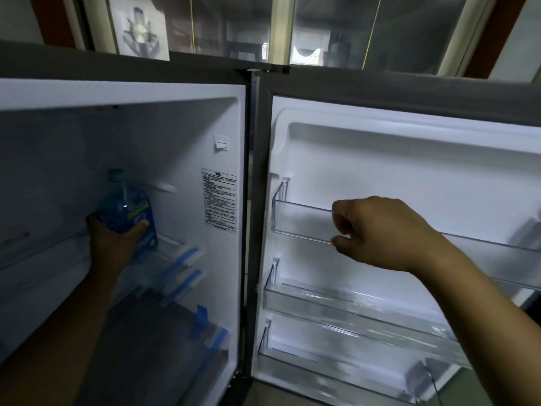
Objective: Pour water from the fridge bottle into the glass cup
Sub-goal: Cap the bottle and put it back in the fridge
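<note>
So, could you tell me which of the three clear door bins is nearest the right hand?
The top bin: the right hand is level with its front; the other two lie below.

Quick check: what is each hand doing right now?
Left hand: grips the water bottle inside the fridge.
Right hand: curled at the top door bin; whether it grips cannot be told.

Left hand (112, 244) round bottle (128, 206) inside open fridge (187, 127)

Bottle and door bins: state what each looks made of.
Bottle: seemingly clear blue-tinted plastic, glossy; light glints on its shoulder and a printed label wraps it. Door bins: probably clear hard plastic, glossy; the white door liner shows through.
</note>
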A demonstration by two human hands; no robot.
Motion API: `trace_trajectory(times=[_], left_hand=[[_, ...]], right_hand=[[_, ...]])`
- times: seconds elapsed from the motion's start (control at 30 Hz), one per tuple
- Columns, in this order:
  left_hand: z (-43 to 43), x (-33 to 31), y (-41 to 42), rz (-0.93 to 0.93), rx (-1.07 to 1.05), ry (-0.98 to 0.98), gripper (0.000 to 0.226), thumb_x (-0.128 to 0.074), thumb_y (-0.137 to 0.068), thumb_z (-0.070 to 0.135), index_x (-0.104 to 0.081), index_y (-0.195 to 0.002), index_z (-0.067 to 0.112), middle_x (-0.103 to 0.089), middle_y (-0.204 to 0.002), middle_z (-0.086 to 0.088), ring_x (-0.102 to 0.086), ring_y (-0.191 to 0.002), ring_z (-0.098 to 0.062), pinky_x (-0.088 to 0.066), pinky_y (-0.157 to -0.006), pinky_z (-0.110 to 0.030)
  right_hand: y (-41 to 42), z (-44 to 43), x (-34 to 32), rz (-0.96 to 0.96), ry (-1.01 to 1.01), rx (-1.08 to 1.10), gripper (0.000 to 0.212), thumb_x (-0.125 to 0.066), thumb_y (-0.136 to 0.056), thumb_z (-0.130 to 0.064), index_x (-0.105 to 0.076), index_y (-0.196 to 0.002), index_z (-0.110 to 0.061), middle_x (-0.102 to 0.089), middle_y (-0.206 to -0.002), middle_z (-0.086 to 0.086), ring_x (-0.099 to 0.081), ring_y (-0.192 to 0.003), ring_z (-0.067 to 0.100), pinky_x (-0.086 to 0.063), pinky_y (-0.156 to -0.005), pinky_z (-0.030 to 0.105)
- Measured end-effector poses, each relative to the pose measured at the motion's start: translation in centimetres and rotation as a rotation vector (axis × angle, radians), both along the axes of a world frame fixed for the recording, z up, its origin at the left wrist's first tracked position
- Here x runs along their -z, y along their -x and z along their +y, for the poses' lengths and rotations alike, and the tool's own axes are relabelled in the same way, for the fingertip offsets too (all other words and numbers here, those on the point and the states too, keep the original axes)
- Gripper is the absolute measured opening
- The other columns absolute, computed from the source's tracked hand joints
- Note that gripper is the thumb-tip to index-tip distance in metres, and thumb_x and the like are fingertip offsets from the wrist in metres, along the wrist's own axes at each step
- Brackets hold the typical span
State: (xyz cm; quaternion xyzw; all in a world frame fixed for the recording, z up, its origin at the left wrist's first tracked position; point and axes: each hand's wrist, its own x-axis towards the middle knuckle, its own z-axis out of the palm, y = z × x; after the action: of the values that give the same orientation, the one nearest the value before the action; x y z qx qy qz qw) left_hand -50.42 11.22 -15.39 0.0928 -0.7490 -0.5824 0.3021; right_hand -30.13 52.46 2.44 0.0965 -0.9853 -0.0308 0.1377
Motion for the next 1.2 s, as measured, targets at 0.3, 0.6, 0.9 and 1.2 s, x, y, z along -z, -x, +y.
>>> trace_trajectory(times=[0.3, 0.6, 0.9, 1.2], left_hand=[[7.2, -3.5, -7.5, 0.227, -0.105, -0.060, 0.054, -0.075, -0.084, 0.017, -0.048, -0.129, 0.005, -0.056, -0.126, -0.021, -0.058, -0.112, -0.028, -0.050, -0.099, -0.029], [23.9, -14.5, -21.9, 0.374, 0.547, 0.282, 0.022, -0.068, -0.095, 0.023, -0.058, -0.114, 0.026, -0.063, -0.112, 0.013, -0.059, -0.111, -0.003, -0.047, -0.096, -0.018], [30.6, -13.6, -29.0, 0.346, 0.673, 0.986, 0.066, -0.026, -0.079, 0.091, -0.054, -0.094, 0.033, -0.059, -0.091, 0.014, -0.052, -0.091, -0.015, -0.040, -0.091, -0.038], [23.3, -14.0, -30.6, 0.346, 0.720, 0.891, 0.053, -0.067, -0.066, 0.080, -0.056, -0.083, 0.031, -0.054, -0.085, 0.018, -0.050, -0.089, 0.001, -0.036, -0.076, -0.009]], right_hand=[[-0.7, -0.7, -0.1, 0.008, -0.012, 0.016, 0.019, -0.058, -0.084, -0.041, -0.049, -0.084, -0.024, -0.060, -0.077, -0.003, -0.058, -0.073, 0.025, -0.051, -0.067, 0.036], [-9.0, -1.4, 0.7, 0.139, 0.098, -0.120, 0.067, -0.058, -0.089, -0.053, -0.035, -0.144, -0.024, -0.051, -0.127, 0.009, -0.049, -0.116, 0.029, -0.045, -0.093, 0.041], [-21.6, 7.6, -0.9, 0.555, 0.381, -0.258, 0.040, -0.061, -0.091, -0.044, -0.060, -0.121, -0.018, -0.053, -0.118, 0.000, -0.050, -0.111, 0.014, -0.046, -0.089, 0.028], [-26.0, 8.1, -1.6, 0.932, 0.259, -0.453, 0.025, -0.067, -0.086, -0.022, -0.072, -0.088, 0.001, -0.066, -0.098, 0.021, -0.060, -0.103, 0.038, -0.046, -0.091, 0.048]])
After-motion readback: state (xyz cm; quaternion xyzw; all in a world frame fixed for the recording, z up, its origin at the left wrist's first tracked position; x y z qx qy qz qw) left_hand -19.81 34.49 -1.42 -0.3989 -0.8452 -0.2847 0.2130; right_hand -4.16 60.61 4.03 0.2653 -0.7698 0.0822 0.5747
